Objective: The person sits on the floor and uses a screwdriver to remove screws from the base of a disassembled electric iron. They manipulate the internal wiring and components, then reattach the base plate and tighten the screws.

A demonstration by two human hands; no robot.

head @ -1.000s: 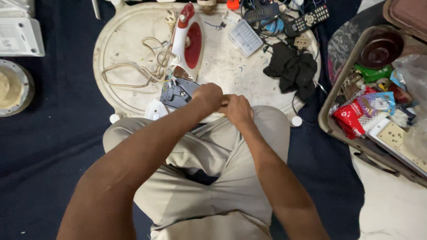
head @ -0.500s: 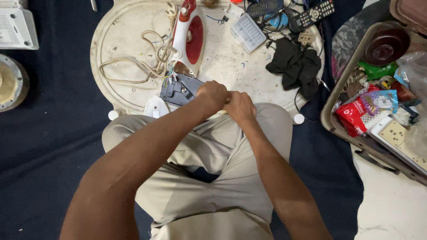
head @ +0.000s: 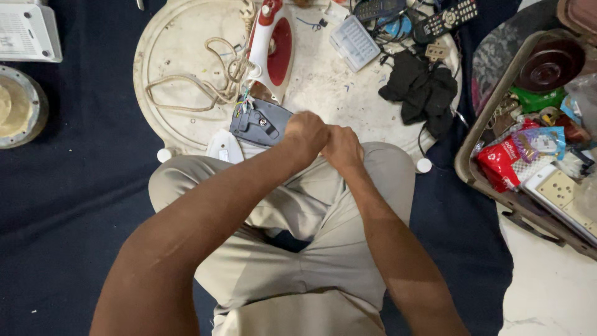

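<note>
Rightward, open brown suitcase point(head: 479, 134) crammed with red packet point(head: 504, 163), dark round bowl point(head: 550, 62), white switch plate point(head: 563, 190). Centre frame, left hand point(head: 306, 134) and right hand point(head: 342, 148) pressed together, contents hidden, just beside grey iron cover point(head: 261, 122) on round white surface point(head: 180, 43); red-and-white iron point(head: 273, 50), black cloth point(head: 420, 90) beyond.

The clothes iron point(head: 273, 53) lies on its side on the round white tabletop point(head: 186, 43), red soleplate side facing right, white body facing left, nose pointing away from the person. Its rear end is opened up: a grey back cover point(head: 260, 122) lies detached just below it, with thin coloured wires point(head: 244, 102) showing between the two. A beige cord point(head: 199, 87) runs from the iron's rear and loops loosely across the tabletop to the left.
</note>
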